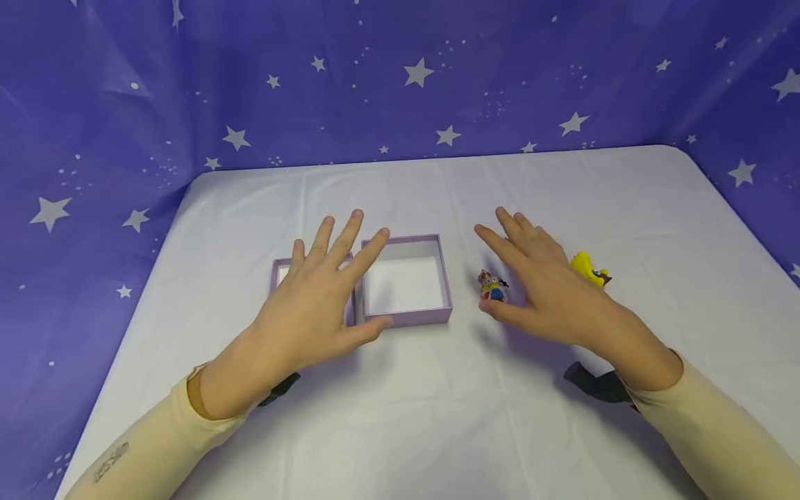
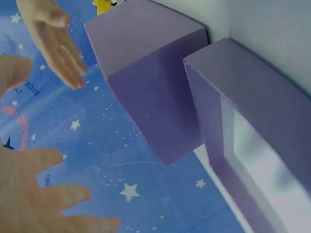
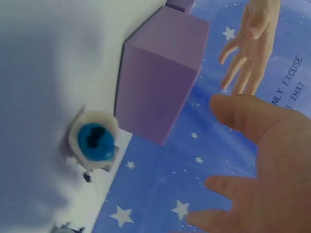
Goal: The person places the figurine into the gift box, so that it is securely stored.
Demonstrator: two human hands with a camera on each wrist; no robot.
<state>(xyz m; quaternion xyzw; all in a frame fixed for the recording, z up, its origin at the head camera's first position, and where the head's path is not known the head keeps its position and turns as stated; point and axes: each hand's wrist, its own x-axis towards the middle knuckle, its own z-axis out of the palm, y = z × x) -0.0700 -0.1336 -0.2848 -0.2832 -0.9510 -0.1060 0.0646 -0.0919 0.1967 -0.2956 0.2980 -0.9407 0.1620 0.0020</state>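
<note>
Both hands hover palm down with spread, straight fingers, holding nothing. My left hand (image 1: pixel 312 298) hangs over a shallow lilac box or lid (image 1: pixel 275 274), hiding most of it in the head view. Beside that stands a deeper lilac box (image 1: pixel 406 318), its top uncovered and its inside white; the left thumb and index finger overlap its left edge. My right hand (image 1: pixel 556 292) is to the right of this box. Near its thumb is a small multicoloured figurine (image 1: pixel 494 286), showing a round blue underside (image 3: pixel 97 141) in the right wrist view. A yellow figurine (image 1: pixel 587 267) lies beyond the right wrist.
A white cloth (image 1: pixel 425 417) covers the table. Purple fabric with silver stars (image 1: pixel 375 83) hangs around its back and sides. Dark wrist-worn gear (image 1: pixel 600 385) shows below the right wrist, and similar gear (image 1: pixel 281 389) below the left.
</note>
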